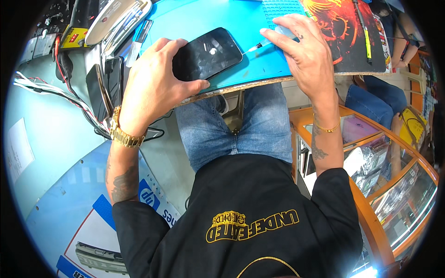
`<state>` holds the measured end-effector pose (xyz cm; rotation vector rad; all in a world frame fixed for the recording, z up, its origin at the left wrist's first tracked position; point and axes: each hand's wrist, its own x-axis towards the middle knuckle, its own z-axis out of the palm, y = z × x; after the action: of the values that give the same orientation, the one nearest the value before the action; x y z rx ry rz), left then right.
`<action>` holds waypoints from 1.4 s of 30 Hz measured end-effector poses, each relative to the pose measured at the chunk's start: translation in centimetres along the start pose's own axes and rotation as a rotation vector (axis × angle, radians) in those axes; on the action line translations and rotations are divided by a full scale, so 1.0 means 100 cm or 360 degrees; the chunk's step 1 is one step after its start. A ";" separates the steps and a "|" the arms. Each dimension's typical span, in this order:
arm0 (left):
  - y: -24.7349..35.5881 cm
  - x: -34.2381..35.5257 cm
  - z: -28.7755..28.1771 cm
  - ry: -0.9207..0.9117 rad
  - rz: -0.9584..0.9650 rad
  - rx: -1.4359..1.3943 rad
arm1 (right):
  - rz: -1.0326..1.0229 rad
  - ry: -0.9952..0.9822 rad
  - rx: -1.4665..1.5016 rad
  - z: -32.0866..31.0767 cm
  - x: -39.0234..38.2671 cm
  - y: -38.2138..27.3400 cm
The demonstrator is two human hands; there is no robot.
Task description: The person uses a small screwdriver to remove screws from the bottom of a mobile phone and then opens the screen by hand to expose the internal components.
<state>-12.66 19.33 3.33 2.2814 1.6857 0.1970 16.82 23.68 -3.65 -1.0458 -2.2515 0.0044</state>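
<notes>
A black smartphone (211, 54) lies screen up and slanted on the blue work mat (174, 18), with smudges and a bright reflection on its glass. My left hand (150, 76) grips it at the left, fingers along the far side and thumb by the near edge. My right hand (306, 53) pinches a slim syringe (258, 47) between thumb and fingers. Its thin tip points left and reaches the phone's right edge; whether it touches cannot be made out. My fingers partly hide the syringe's clear barrel.
A tray of pens and tools (124, 25) stands beyond my left hand, beside a blue-handled blade (139, 39). More phones (104, 88) lean there near loose cables (69, 99). At right are a red-and-black mat (340, 41), a yellow-black tool (366, 44), a glass display case (371, 171) and another person (375, 99).
</notes>
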 end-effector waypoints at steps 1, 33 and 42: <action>0.000 0.000 0.000 0.0007 0.0002 0.0003 | -0.0001 -0.0004 -0.0009 0.000 0.000 0.000; 0.019 -0.011 0.013 0.0305 -0.0024 0.0175 | 0.0953 0.1062 0.0663 -0.034 0.006 0.152; 0.012 -0.010 0.017 0.0302 0.0028 0.0138 | 0.1047 0.0891 0.0254 -0.009 0.011 0.132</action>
<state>-11.40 17.78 2.18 2.4078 1.7980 0.3615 25.84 33.26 -5.74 -1.4393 -1.3271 0.1486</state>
